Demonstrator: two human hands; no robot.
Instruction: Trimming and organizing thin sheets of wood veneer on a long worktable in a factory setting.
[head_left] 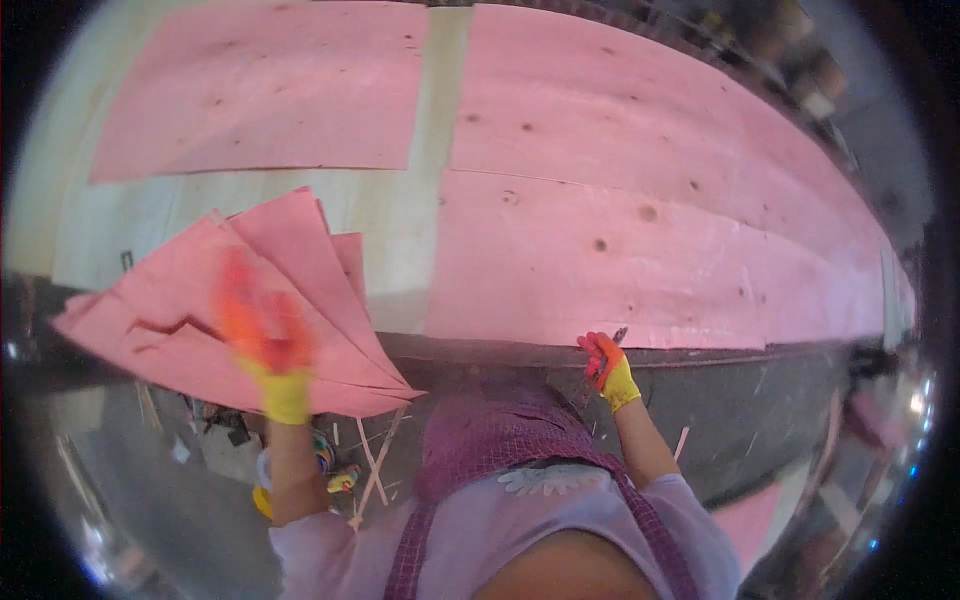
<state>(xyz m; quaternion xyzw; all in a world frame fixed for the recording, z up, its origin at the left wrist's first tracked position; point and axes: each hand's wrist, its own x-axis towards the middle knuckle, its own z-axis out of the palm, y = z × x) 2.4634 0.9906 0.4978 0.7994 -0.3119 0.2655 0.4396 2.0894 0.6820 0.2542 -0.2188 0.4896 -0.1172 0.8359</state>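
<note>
My left hand point(265, 325), in a yellow and orange-red glove, is over a loose fanned pile of pink veneer sheets point(180, 270). Motion smears its fingers, so whether they grip a sheet cannot be made out. The top sheet has a jagged split, and the pile overhangs the near table edge. At that edge to the right, my right hand point(608, 368), gloved alike, is closed around a slim dark knife-like tool point(621, 335). Just beyond it lies a large pink veneer sheet point(600, 260) with dark knots.
More pink sheets point(270, 90) cover the far left and the right of the table, with pale wood point(390, 225) showing between them. Below the edge, thin offcut strips point(375, 465), a yellow item point(262, 500) and other clutter lie on the grey floor point(740, 430).
</note>
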